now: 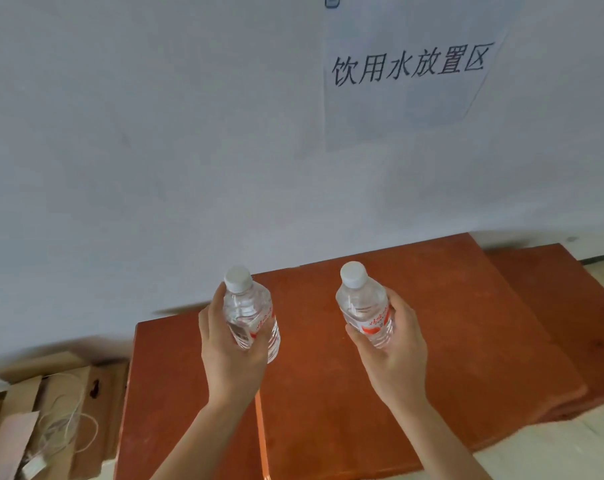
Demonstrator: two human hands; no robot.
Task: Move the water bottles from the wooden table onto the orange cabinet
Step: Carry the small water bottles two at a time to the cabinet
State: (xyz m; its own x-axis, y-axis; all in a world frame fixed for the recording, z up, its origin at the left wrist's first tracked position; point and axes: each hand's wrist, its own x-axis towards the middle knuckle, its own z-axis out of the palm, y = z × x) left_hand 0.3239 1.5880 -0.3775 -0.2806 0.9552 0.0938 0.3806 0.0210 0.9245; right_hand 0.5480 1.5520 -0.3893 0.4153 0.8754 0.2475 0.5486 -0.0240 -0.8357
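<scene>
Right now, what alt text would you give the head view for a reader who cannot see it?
Two bare hands each hold a clear plastic water bottle upright over an orange wooden cabinet top: left hand on the left bottle, right hand on the right bottle. A paper sign with Chinese characters hangs on the white wall behind.

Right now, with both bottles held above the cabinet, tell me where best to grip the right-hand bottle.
Grip the right-hand bottle around its labelled mid-body, from the right and behind, as the right hand does. The bottle stands nearly upright, and its round body probably gives the fingers more wrap than the narrow white cap.
</scene>
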